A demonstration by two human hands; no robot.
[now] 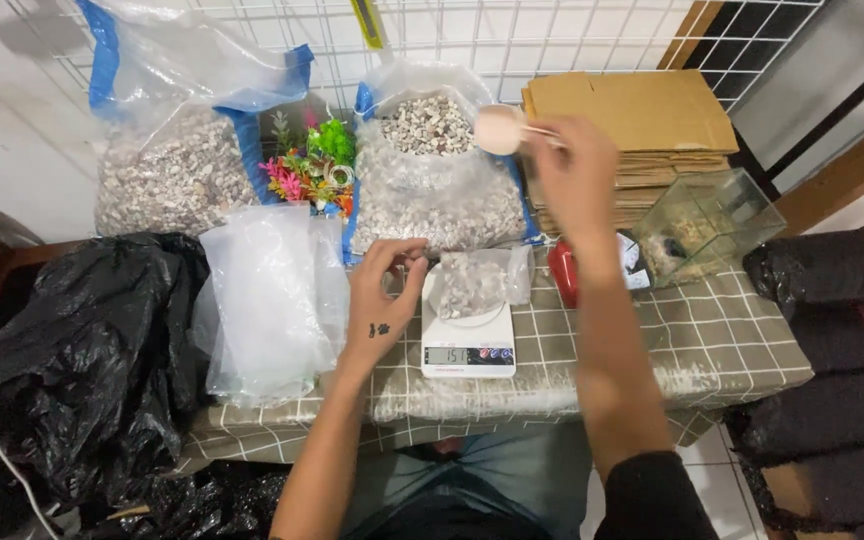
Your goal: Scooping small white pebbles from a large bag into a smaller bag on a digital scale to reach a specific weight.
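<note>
Checked tablecloth, perhaps tiled floor

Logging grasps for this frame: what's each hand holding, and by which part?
Right hand holds a pale scoop by its handle, over the open gravel bag. Left hand pinches the rim of the small gravel-filled bag on the scale.

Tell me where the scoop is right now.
In the head view, the scoop is in the right hand, raised beside the open gravel bag, upper centre.

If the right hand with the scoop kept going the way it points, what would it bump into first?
Probably the open bag of gravel. The right hand holds a pale scoop pointing left, its bowl at the bag's edge. Depth is hard to judge; it may be above the stones.
</note>
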